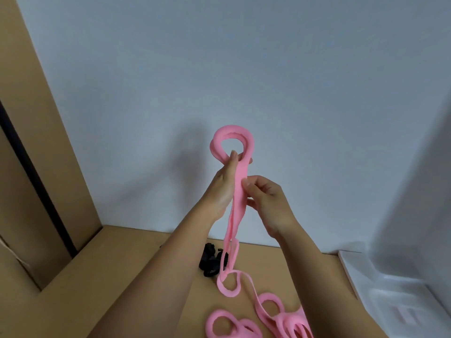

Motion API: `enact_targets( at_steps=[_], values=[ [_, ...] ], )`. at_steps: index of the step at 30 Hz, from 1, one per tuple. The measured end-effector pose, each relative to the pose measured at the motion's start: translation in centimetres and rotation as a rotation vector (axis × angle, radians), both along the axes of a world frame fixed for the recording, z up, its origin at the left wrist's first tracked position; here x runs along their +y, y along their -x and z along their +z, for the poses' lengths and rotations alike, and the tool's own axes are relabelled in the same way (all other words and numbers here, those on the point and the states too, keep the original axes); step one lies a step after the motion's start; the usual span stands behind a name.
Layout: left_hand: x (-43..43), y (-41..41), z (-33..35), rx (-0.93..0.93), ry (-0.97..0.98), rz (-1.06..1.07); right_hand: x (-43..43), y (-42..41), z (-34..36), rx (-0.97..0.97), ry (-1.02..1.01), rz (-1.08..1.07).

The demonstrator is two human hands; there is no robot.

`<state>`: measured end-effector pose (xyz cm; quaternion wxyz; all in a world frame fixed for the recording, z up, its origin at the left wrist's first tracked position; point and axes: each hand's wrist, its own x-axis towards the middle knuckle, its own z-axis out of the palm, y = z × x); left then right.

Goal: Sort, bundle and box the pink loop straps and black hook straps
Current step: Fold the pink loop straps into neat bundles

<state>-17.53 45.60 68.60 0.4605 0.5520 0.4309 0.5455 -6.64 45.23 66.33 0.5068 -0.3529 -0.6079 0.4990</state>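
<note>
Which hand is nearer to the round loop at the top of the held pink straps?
Left. The left hand grips the pink straps right under the loop; the right hand pinches them lower down, apart from the loop.

Head-worn wide view, facing wall (268, 69), close behind left hand (223, 184)
</note>
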Motion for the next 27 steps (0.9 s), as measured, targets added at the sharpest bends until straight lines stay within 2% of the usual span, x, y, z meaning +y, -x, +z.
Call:
enact_targets(
  at_steps=[4, 8, 11, 15, 19, 23, 24, 27],
  values=[
    [-0.4, 0.3, -0.7, -0.092, 0.032, -0.097, -0.1, 0.2, -0.7, -0.029, -0.012, -0.016],
    [-0.4, 0.4, -2.1, -0.101, 0.084, -0.068, -0.7, 0.5, -2.2, 0.003, 0.056, 0.003],
    [-0.6, 0.5, -3.3, -0.26, 0.126, -0.038, -1.2, 0.5, -4.7, -0.097, 0.115, 0.045],
    [-1.2, 1.3, -5.4, -0.505, 0.194, 0.068, -2.4, 0.5, -9.1, -0.171, 0.26, 0.203],
    [-2.0, 2.3, -8.3, -0.476, 0.321, 0.109, -2.5, 0.5, -13.0, -0.223, 0.376, 0.306],
    [-3.1, 3.4, -12.8, -0.363, 0.407, 0.191, -0.9, 0.0, -16.6, -0.221, 0.484, 0.134],
    [-3.4, 3.7, -13.9, -0.356, 0.436, 0.213, -0.3, -0.2, -17.7, -0.287, 0.471, 0.044],
    [-4.3, 4.5, -16.8, -0.334, 0.524, 0.255, 1.8, -0.9, -21.4, -0.792, 0.324, -0.203]
  ],
)
